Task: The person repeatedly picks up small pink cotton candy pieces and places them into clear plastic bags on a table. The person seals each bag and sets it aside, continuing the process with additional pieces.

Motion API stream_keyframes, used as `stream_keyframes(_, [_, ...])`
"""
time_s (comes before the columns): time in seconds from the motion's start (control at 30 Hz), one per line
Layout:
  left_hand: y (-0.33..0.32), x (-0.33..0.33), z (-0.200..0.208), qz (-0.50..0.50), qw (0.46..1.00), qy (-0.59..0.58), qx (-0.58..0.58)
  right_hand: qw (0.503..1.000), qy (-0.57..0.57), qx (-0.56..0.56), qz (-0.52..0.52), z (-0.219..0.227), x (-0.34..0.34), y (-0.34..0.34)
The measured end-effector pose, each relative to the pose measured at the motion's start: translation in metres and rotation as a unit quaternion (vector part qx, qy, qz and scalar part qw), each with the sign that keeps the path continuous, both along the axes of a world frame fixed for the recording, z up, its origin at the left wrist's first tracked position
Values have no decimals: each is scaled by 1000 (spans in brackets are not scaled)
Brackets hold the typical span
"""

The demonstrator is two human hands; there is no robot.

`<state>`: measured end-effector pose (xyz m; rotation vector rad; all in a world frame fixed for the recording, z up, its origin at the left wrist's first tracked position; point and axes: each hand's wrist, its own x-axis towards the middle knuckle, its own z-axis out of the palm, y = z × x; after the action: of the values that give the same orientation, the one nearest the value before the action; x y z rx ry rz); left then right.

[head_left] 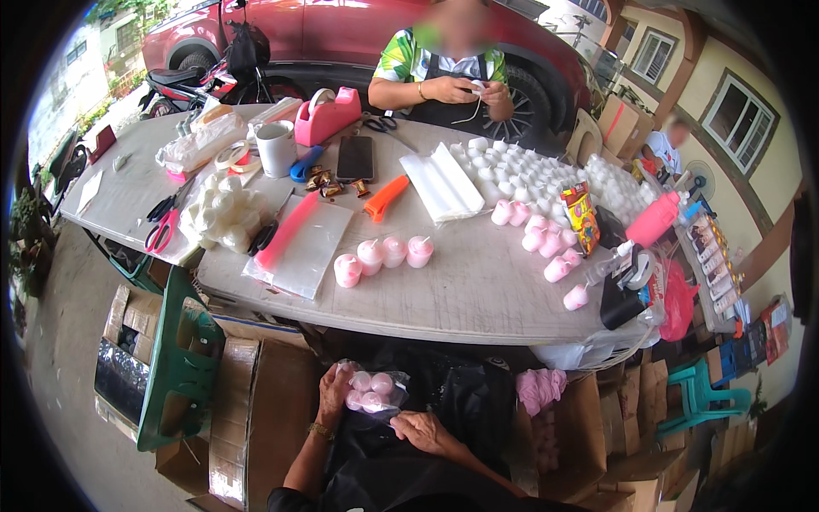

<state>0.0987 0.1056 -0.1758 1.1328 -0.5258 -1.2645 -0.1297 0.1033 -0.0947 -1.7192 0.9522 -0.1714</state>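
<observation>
Over my lap I hold a clear plastic bag (397,394) with several pink rounded candle-like pieces (372,399) packed inside. My left hand (333,394) grips the bag's left edge, fingers closed around the gathered plastic. At the bag's lower right corner, my right hand (424,431) pinches the film between thumb and fingers. On the table's near side, several pink-and-white pieces (370,254) of the same sort stand in a short row, each with a small tip on top. A stack of flat clear bags (328,239) lies beside them, with a pink strip (288,232) across it.
Across the table (461,294), a co-worker (439,72) handles a white piece with a string. White candle-like pieces (520,175) crowd the right side. Scissors (162,226), an orange stapler-like tool (386,199), a phone (355,159) and a pink tape dispenser (328,115) lie about. Cardboard boxes (281,410) flank me.
</observation>
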Motion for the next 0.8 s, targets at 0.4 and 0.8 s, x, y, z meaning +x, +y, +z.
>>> stream_keyframes(0.4, [9, 4, -32, 36, 989, -137, -48, 970, -101, -88, -203, 28, -42, -2])
stream_keyframes(0.8, [8, 23, -95, 5, 999, -35, -37, 906, -54, -149, -392, 43, -88, -13])
